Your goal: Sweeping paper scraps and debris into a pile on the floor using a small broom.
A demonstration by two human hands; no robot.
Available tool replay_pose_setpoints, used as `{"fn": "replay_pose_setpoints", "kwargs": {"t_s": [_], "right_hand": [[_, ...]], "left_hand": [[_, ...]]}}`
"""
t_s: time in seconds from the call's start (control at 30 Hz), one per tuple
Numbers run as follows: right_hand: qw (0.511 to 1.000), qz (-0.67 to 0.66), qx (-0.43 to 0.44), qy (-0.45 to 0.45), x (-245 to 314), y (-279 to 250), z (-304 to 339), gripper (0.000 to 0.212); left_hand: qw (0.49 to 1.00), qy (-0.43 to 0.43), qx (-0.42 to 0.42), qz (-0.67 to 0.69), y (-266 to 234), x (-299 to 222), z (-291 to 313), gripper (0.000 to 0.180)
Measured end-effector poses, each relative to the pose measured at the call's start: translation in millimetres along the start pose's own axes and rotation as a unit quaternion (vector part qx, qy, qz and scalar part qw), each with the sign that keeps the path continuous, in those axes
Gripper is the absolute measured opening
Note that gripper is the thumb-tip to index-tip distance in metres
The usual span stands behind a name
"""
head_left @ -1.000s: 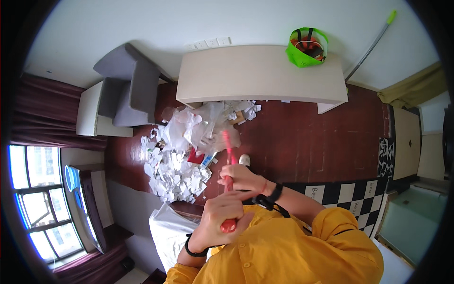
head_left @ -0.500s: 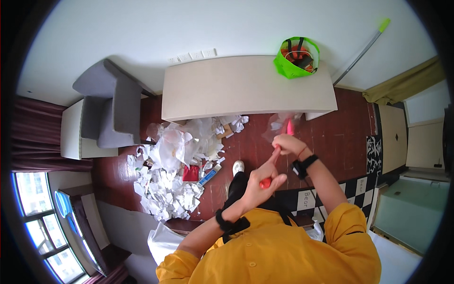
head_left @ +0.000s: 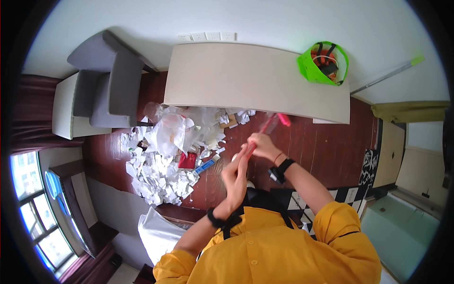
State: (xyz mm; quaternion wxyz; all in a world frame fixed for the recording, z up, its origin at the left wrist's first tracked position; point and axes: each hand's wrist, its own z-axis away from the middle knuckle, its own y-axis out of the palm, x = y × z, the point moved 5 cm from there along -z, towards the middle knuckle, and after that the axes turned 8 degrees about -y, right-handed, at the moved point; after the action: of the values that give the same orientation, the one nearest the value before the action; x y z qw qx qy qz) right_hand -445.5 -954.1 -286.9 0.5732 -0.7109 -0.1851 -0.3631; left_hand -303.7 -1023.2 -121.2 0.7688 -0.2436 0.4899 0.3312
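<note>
My right hand [head_left: 263, 145] is wrapped round the red handle of a broom [head_left: 283, 119], whose pink head is by the front edge of the desk. Its bristles are smeared and partly hidden at that edge. Lower down the handle, my left hand [head_left: 233, 179] grips it near its end, fingers lying long against it. To the left of my hands a heap of torn white paper [head_left: 158, 175] covers the dark red floor. On the heap lie a clear plastic bag [head_left: 170, 135], a red packet [head_left: 187, 160] and a long blue-and-white box [head_left: 206, 164].
A pale desk [head_left: 227, 75] stands against the wall, with a bright green bag [head_left: 309, 68] at its right end. A grey chair [head_left: 111, 90] is at the left. A pole with a green tip [head_left: 385, 75] leans at the right. Near my left forearm is a white bag [head_left: 158, 232].
Both hands have swung left with the broom, and its handle now slants up to the right. The broom head has moved slightly left, toward the desk edge. The whole view has shifted a little.
</note>
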Motion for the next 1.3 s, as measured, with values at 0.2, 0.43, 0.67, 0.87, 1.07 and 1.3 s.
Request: {"fn": "replay_pose_setpoints", "kwargs": {"t_s": [0.2, 0.43, 0.67, 0.87, 1.07, 1.3], "right_hand": [[0.978, -0.127, 0.132, -0.095, 120, 14, -50, 0.042], [0.969, -0.120, 0.132, -0.171, 200, -71, -33, 0.038], [0.964, -0.036, 0.249, -0.088, 130, -130, 25, 0.034], [0.977, 0.022, 0.209, 0.035, -7, -141, 86, 0.035], [0.987, 0.052, 0.139, 0.063, -161, -98, 80, 0.030], [0.975, 0.003, 0.200, -0.102, -133, -24, 19, 0.031]], "left_hand": [[0.950, 0.298, 0.062, -0.063, -36, -100, 49, 0.010], [0.909, 0.353, 0.220, 0.004, -43, -169, 83, 0.022], [0.916, 0.316, 0.225, 0.101, 21, -188, 97, 0.025], [0.943, 0.245, 0.225, 0.021, 99, -95, 41, 0.024], [0.981, 0.073, 0.173, 0.050, 145, 20, -24, 0.021], [0.988, 0.093, -0.021, 0.117, 70, 39, -16, 0.025]]}}
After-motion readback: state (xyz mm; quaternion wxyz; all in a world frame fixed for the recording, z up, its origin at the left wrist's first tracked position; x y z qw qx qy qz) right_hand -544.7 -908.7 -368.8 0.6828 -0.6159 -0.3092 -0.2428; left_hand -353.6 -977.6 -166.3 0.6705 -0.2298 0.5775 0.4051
